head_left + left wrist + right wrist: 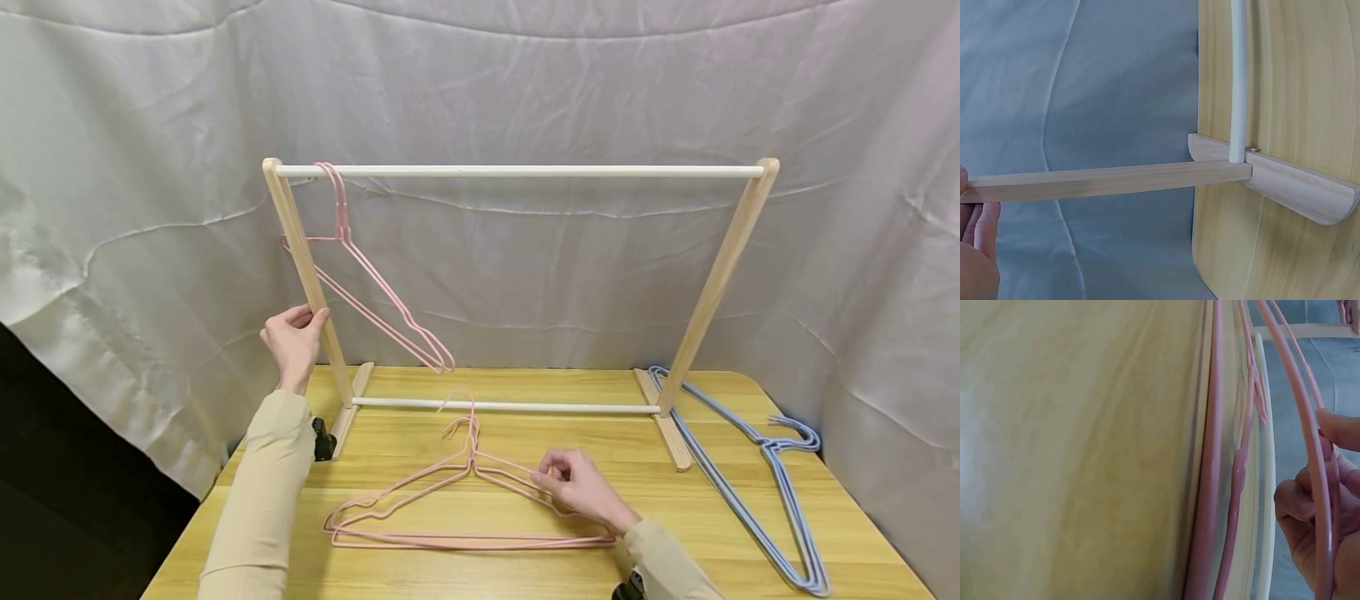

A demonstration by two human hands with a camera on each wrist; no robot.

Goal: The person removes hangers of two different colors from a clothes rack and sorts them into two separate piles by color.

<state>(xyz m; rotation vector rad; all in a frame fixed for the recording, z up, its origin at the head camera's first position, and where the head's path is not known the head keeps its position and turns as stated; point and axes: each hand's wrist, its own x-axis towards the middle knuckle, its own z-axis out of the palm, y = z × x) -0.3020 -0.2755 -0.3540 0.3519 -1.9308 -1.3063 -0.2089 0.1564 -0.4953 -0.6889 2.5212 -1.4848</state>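
With thumb and fingers, my left hand (294, 343) grips the left wooden post (1110, 180) of a garment rack, about halfway up. My right hand (583, 490) pinches the right shoulder of a pink wire hanger (1300, 359), whose hook rises toward the rack's lower bar. Beneath it, more pink hangers (465, 547) lie on the table, their outlines overlapping the held one in the head view. Several pink hangers (382, 287) hang from the rack's white top rail (540, 172), close to the left post.
Blue hangers (795, 508) lie stacked on the right side of the wooden table (540, 575), partly behind the right post (716, 287). A white lower bar (555, 407) joins the rack's wooden feet. Grey curtain (555, 100) hangs behind and at both sides.
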